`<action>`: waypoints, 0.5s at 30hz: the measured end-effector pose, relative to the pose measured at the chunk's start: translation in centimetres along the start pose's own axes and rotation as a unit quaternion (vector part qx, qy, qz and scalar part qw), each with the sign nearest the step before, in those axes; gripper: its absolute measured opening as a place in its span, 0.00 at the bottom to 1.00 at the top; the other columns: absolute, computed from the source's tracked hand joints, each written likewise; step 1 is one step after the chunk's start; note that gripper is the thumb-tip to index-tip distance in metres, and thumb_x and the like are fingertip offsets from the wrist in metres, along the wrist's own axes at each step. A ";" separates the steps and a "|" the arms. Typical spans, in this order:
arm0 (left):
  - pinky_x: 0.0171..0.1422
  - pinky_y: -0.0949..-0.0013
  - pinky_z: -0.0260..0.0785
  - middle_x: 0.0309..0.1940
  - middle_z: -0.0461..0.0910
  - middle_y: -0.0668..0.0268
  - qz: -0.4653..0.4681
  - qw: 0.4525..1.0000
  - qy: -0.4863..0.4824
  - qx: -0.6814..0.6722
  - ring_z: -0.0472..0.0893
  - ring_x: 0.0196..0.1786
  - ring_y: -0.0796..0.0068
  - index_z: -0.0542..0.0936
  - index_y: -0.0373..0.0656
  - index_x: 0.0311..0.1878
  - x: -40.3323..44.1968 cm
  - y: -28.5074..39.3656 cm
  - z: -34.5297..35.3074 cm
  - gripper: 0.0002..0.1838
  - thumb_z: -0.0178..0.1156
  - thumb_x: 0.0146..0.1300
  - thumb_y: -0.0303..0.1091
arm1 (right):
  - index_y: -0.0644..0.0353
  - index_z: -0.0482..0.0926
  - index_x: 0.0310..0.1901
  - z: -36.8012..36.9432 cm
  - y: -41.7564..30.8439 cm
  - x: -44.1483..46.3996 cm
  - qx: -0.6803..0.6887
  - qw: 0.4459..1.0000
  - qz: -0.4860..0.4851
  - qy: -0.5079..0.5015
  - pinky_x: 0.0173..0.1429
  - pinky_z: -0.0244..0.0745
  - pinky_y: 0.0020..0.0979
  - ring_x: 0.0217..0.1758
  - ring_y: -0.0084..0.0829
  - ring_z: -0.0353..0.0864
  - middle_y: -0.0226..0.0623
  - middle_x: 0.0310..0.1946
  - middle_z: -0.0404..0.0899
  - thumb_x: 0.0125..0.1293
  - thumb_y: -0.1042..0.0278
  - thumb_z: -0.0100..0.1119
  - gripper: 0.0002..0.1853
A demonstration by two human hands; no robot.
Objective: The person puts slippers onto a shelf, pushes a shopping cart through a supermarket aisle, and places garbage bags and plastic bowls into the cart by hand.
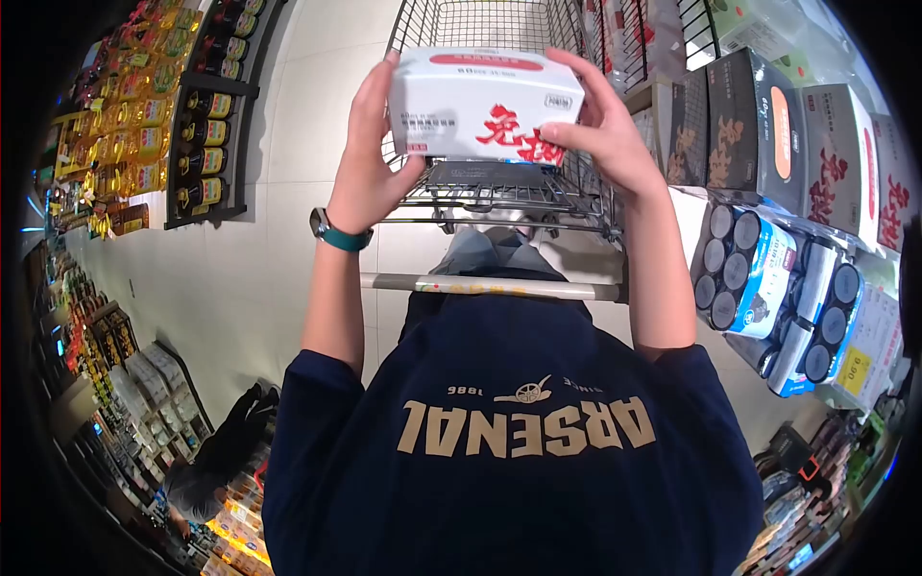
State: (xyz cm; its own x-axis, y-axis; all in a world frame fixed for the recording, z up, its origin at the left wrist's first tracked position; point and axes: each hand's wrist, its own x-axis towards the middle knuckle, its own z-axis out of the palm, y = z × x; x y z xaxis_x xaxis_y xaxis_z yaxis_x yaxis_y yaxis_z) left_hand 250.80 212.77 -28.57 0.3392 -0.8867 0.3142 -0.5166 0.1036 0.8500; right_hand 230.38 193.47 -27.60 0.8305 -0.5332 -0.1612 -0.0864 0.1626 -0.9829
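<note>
Between my two hands is a white box (451, 110) with a red oval strip on top and large red characters on its front. My left hand (370, 144), with a watch on the wrist, presses the box's left side, thumb near the lower corner. On the opposite side my right hand (610, 130) grips the box, its thumb lying across the front over part of the red characters. The box is held above a wire shopping cart (567, 197), which has a dark box (480, 174) inside, partly hidden.
The cart's handle bar (538, 288) crosses close to my body. Black boxes (735, 125), white boxes (836, 154) and packs of dark rolls (735, 264) are stacked at right. Shelves of oil bottles (149, 115) and dark bottles (206, 134) stand left. Another person (216, 470) bends at lower left.
</note>
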 end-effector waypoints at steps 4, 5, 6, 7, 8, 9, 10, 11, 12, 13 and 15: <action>0.71 0.54 0.65 0.72 0.60 0.56 -0.178 0.955 -0.023 -0.238 0.65 0.71 0.61 0.46 0.46 0.78 2.8 -3.9 0.5 0.44 0.60 0.63 0.29 | 0.56 0.63 0.71 -1.0 1.3 4.6 -0.039 0.999 0.005 0.026 0.70 0.65 0.35 0.67 0.35 0.70 0.44 0.64 0.70 0.52 0.72 0.74 0.44; 0.70 0.55 0.66 0.72 0.61 0.57 -0.279 0.910 -0.060 -0.301 0.67 0.70 0.62 0.49 0.45 0.78 3.5 -5.8 0.9 0.40 0.59 0.68 0.37 | 0.56 0.63 0.71 -1.3 2.1 5.7 -0.039 0.999 0.007 0.026 0.70 0.65 0.35 0.67 0.35 0.70 0.44 0.64 0.70 0.52 0.72 0.74 0.44; 0.70 0.56 0.65 0.68 0.66 0.59 -0.341 0.885 -0.031 -0.315 0.69 0.67 0.65 0.56 0.43 0.75 3.9 -8.4 1.8 0.36 0.54 0.71 0.50 | 0.56 0.62 0.71 -1.6 3.6 6.6 -0.049 0.999 0.017 0.013 0.71 0.64 0.36 0.69 0.37 0.68 0.45 0.66 0.68 0.51 0.71 0.74 0.45; 0.70 0.56 0.65 0.68 0.66 0.59 -0.343 0.884 -0.033 -0.316 0.69 0.67 0.65 0.56 0.43 0.75 4.4 -10.3 2.5 0.36 0.54 0.71 0.50 | 0.55 0.62 0.71 -1.8 5.1 7.6 -0.059 0.998 0.027 0.001 0.72 0.62 0.38 0.71 0.39 0.66 0.47 0.68 0.66 0.51 0.71 0.75 0.45; 0.70 0.55 0.64 0.66 0.69 0.58 -0.407 0.849 -0.065 -0.332 0.70 0.67 0.65 0.58 0.41 0.74 5.0 -11.9 3.1 0.36 0.55 0.71 0.52 | 0.57 0.58 0.73 -2.0 6.9 8.4 -0.114 0.993 0.034 -0.008 0.75 0.59 0.38 0.75 0.40 0.61 0.51 0.70 0.62 0.51 0.73 0.74 0.48; 0.70 0.55 0.63 0.64 0.71 0.58 -0.468 0.808 -0.097 -0.345 0.71 0.66 0.66 0.61 0.38 0.72 5.1 -13.4 3.8 0.37 0.56 0.70 0.53 | 0.57 0.58 0.73 -2.1 9.2 9.0 -0.113 0.993 0.037 -0.005 0.75 0.59 0.38 0.75 0.40 0.61 0.51 0.70 0.62 0.51 0.73 0.74 0.48; 0.70 0.56 0.62 0.64 0.71 0.57 -0.486 0.803 -0.079 -0.336 0.70 0.66 0.65 0.61 0.37 0.71 4.9 -14.8 5.0 0.38 0.56 0.69 0.54 | 0.59 0.56 0.73 -2.2 11.7 9.6 -0.098 0.989 0.107 0.005 0.75 0.57 0.37 0.76 0.41 0.58 0.52 0.71 0.61 0.50 0.74 0.73 0.49; 0.70 0.56 0.62 0.63 0.72 0.56 -0.504 0.797 -0.061 -0.327 0.70 0.67 0.65 0.62 0.35 0.71 4.4 -16.4 6.4 0.39 0.57 0.68 0.55 | 0.60 0.53 0.74 -2.2 13.7 10.1 -0.081 0.981 0.178 0.014 0.76 0.55 0.35 0.77 0.41 0.56 0.53 0.71 0.60 0.50 0.76 0.72 0.51; 0.71 0.56 0.62 0.65 0.70 0.51 -0.523 0.786 -0.068 -0.323 0.70 0.67 0.62 0.60 0.31 0.71 3.9 -18.8 7.4 0.41 0.59 0.67 0.54 | 0.62 0.51 0.74 -2.0 14.8 10.4 -0.091 0.972 0.215 0.015 0.74 0.58 0.34 0.76 0.40 0.59 0.53 0.70 0.61 0.49 0.79 0.70 0.52; 0.72 0.59 0.64 0.69 0.62 0.40 -0.526 0.776 -0.062 -0.342 0.69 0.69 0.55 0.42 0.23 0.74 2.9 -22.8 8.8 0.52 0.64 0.64 0.44 | 0.64 0.48 0.75 -1.8 15.9 10.7 -0.101 0.962 0.252 0.015 0.72 0.62 0.33 0.74 0.39 0.61 0.53 0.69 0.62 0.48 0.82 0.68 0.53; 0.74 0.58 0.61 0.72 0.57 0.38 -0.560 0.760 -0.052 -0.324 0.67 0.71 0.53 0.35 0.24 0.75 2.7 -24.7 10.4 0.55 0.64 0.64 0.41 | 0.68 0.54 0.70 -1.6 18.3 12.2 -0.061 0.967 0.247 0.030 0.67 0.67 0.35 0.65 0.41 0.71 0.52 0.59 0.73 0.43 0.83 0.67 0.49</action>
State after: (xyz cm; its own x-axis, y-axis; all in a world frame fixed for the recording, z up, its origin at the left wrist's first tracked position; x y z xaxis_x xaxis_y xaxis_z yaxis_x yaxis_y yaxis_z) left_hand 256.29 203.13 -53.15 0.1983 -0.6092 -0.7678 0.5587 -0.5733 0.5993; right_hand 238.00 188.62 -47.69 0.6381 -0.4645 -0.6141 -0.5312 0.3118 -0.7878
